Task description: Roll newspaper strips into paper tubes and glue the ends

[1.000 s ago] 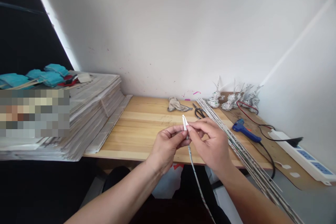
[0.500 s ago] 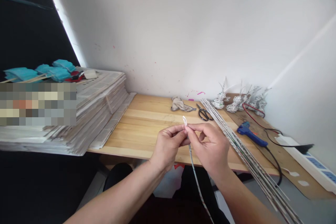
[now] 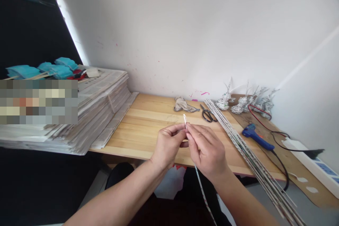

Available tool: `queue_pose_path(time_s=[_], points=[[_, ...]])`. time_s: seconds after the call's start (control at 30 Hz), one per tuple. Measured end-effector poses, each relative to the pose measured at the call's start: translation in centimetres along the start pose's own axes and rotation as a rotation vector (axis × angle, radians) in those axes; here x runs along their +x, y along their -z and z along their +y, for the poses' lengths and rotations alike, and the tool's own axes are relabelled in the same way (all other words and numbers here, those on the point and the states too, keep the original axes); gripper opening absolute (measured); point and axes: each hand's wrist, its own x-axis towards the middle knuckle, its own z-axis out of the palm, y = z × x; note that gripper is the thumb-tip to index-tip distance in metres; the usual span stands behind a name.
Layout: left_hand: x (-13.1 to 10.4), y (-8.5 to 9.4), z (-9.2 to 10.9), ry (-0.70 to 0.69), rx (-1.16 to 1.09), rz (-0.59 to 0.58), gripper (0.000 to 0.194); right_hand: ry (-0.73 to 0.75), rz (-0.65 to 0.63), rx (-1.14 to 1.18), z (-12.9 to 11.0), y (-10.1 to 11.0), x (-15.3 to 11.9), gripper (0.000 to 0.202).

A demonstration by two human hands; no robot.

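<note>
Between my two hands, above the front part of the wooden table (image 3: 148, 113), is a thin rolled-paper tube (image 3: 202, 191). Its pale, flattened end sticks up past my fingertips, and the rest hangs down below the table edge towards my lap. My left hand (image 3: 168, 144) pinches the tube near that end between thumb and forefinger. Right beside it, my right hand (image 3: 208, 148) is closed on the same stretch, with fingertips touching those of the left. The part of the tube inside the fingers is hidden.
Tall newspaper stacks (image 3: 106, 102) stand left, with blue face masks (image 3: 62, 71) on top. Behind my hands lie a cloth glove (image 3: 184, 104) and black scissors (image 3: 208, 114). Rightward are a bundle of paper tubes (image 3: 238, 144), woven paper pieces (image 3: 224, 101), a blue glue gun (image 3: 258, 138) and a power strip (image 3: 304, 155).
My right hand has turned and its fingers now lie more over the tube near its tip. The left hand keeps its pinch. The view has shifted slightly.
</note>
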Motion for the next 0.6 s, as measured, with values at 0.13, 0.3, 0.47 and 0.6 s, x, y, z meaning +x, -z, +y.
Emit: queue_pose_path(time_s=[0.13, 0.3, 0.47, 0.6], points=[[0.2, 0.4, -0.2, -0.009, 0.021, 0.002, 0.024, 0.031, -0.071, -0.030, 0.4, -0.2, -0.2, 0.054], [0.4, 0.7, -0.5, -0.031, 0.047, -0.051, 0.029, 0.011, -0.133, -0.036, 0.9, -0.2, -0.1, 0.053], [0.6, 1.1, -0.3, -0.006, 0.080, -0.111, 0.032, -0.060, -0.049, 0.011, 1.0, -0.2, 0.0, 0.050], [0.7, 1.4, 0.1, -0.030, 0.204, -0.101, 0.030, -0.151, 0.003, 0.040, 0.8, -0.1, -0.4, 0.046]])
